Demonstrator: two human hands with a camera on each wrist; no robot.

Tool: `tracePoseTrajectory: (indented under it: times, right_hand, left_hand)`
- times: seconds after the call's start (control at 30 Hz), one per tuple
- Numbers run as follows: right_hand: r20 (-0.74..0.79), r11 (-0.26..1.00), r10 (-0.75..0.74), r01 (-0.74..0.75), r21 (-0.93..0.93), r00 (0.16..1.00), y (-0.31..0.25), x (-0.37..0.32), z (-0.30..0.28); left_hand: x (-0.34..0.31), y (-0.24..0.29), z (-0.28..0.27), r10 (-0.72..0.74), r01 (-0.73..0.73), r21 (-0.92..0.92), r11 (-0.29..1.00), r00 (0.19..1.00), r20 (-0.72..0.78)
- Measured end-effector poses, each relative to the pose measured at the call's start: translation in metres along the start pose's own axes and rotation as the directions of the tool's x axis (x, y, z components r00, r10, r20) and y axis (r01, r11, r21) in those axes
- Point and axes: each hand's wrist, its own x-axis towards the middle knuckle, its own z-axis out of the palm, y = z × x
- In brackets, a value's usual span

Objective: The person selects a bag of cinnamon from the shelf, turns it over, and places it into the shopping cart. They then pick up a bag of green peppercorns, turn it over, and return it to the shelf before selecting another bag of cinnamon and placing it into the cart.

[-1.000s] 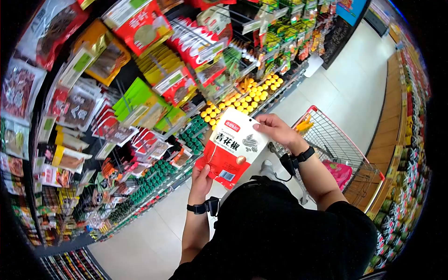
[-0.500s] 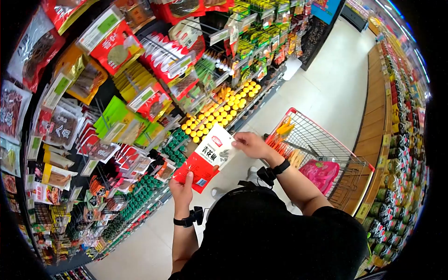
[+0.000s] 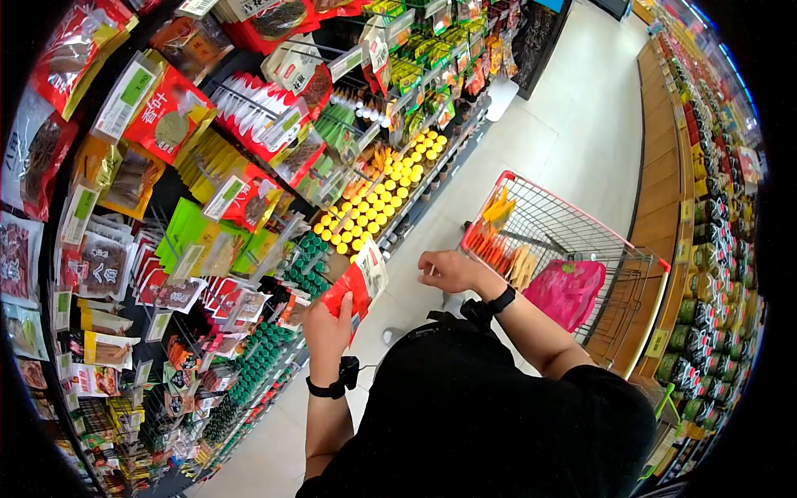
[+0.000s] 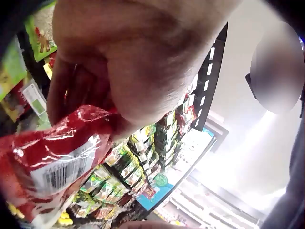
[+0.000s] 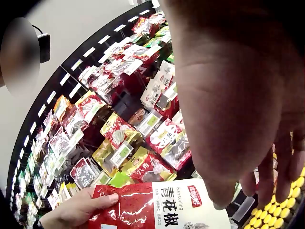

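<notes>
Left hand (image 3: pixel 329 330), grip clamped on packet (image 3: pixel 359 287) at red end, white end beyond, right hand (image 3: pixel 452 270) nearby, loose-fingered

The packet (image 3: pixel 357 287) is gripped by the left hand (image 3: pixel 328 322), 1 thumb laid across it; the right hand (image 3: pixel 453 272) is held beside it, fingers loosely bent.

The flat red-and-white plastic pouch (image 5: pixel 138 205) carries black characters and a black-and-white striped barcode (image 4: pixel 62 174). The red-rimmed wire shopping cart (image 3: pixel 505 178) has grey mesh; the crumpled plastic bag (image 3: pixel 566 295) is bright pink, perhaps with a small greenish print.
</notes>
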Motion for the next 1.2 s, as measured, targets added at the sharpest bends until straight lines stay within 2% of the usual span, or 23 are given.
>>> tracePoseTrajectory:
  times: [0.07,0.17,0.2,0.27,0.3,0.37,0.4,0.47,0.5,0.53,0.57,0.63,0.67,0.77,0.83,0.9,0.93,1.03,1.07,1.17,1.2]
  right_hand:
    - [0.103,0.999,0.046,-0.047,0.005,0.994,-0.011,0.000,-0.005]
    - [0.308,0.957,-0.044,-0.049,0.287,0.951,-0.002,0.013,0.005]
    - [0.341,0.869,-0.108,-0.078,0.489,0.934,-0.006,0.013,0.007]
    - [0.362,0.573,-0.247,-0.166,0.803,0.899,-0.019,0.009,0.012]
    - [0.345,0.412,-0.321,-0.198,0.890,0.882,-0.021,0.010,0.018]
    - [0.270,0.055,-0.447,-0.275,0.960,0.853,-0.022,0.014,0.032]
    - [0.245,-0.128,-0.469,-0.340,0.932,0.848,-0.022,0.018,0.036]
    - [0.223,-0.150,-0.375,-0.297,0.943,0.900,-0.023,0.018,0.039]
    - [0.210,-0.159,-0.326,-0.272,0.949,0.922,-0.028,0.018,0.039]
    - [0.246,-0.223,-0.268,-0.309,0.925,0.931,-0.027,0.020,0.041]
    - [0.233,-0.192,-0.249,-0.284,0.940,0.940,-0.030,0.020,0.040]
    - [0.199,-0.127,-0.214,-0.229,0.965,0.956,-0.038,0.020,0.036]
    - [0.190,-0.142,-0.201,-0.220,0.965,0.961,-0.033,0.021,0.039]
    - [0.214,-0.221,-0.217,-0.261,0.940,0.952,-0.033,0.021,0.033]
    - [0.198,-0.312,-0.267,-0.279,0.908,0.943,-0.028,0.024,0.035]
    - [0.202,-0.388,-0.278,-0.302,0.871,0.939,-0.029,0.023,0.033]
    - [0.180,-0.354,-0.254,-0.265,0.897,0.950,-0.031,0.024,0.035]
    - [0.190,-0.231,-0.210,-0.237,0.944,0.959,-0.040,0.022,0.035]
    - [0.184,-0.175,-0.198,-0.220,0.960,0.963,-0.046,0.022,0.034]
    - [0.193,-0.039,-0.090,-0.197,0.980,0.977,-0.060,0.020,0.029]
    - [0.173,-0.018,-0.055,-0.174,0.985,0.983,-0.064,0.021,0.029]
  left_hand:
    - [0.002,0.003,-0.003,-0.009,0.009,0.026,1.000,1.000,0.005]
    - [0.000,0.014,0.001,0.100,-0.095,0.063,0.993,0.993,-0.069]
    - [-0.002,0.017,0.005,0.202,-0.197,0.070,0.978,0.976,-0.081]
    - [-0.005,0.025,0.015,0.397,-0.390,0.089,0.917,0.912,-0.104]
    - [-0.005,0.031,0.015,0.495,-0.492,0.102,0.864,0.869,0.006]
    - [-0.010,0.038,0.024,0.592,-0.601,0.106,0.792,0.798,0.111]
    - [-0.010,0.040,0.024,0.598,-0.612,0.123,0.781,0.790,0.134]
    - [-0.011,0.045,0.022,0.609,-0.633,0.154,0.758,0.773,0.179]
    - [-0.011,0.048,0.017,0.608,-0.628,0.104,0.771,0.775,0.174]
    - [-0.011,0.052,0.011,0.606,-0.621,0.054,0.782,0.777,0.169]
    - [-0.011,0.053,0.006,0.603,-0.612,0.003,0.791,0.780,0.165]
    - [-0.016,0.047,0.002,0.583,-0.586,0.027,0.810,0.810,0.063]
    - [-0.017,0.043,0.000,0.574,-0.574,0.038,0.818,0.819,0.014]
    - [-0.019,0.036,-0.013,0.504,-0.513,0.005,0.859,0.841,-0.196]
    - [-0.019,0.025,-0.009,0.353,-0.384,-0.083,0.920,0.900,-0.255]
    - [-0.017,0.019,-0.007,0.185,-0.234,-0.190,0.953,0.951,-0.247]
    - [-0.016,0.023,-0.009,0.156,-0.217,-0.276,0.936,0.962,-0.226]
    - [-0.019,0.035,-0.011,0.133,-0.175,-0.292,0.940,0.978,-0.160]
    - [-0.020,0.027,-0.005,0.085,-0.108,-0.400,0.910,0.994,-0.076]
    - [-0.026,0.005,0.006,-0.063,0.135,-0.509,0.850,0.986,0.155]
    - [-0.027,0.007,0.009,-0.069,0.149,-0.634,0.759,0.986,0.149]
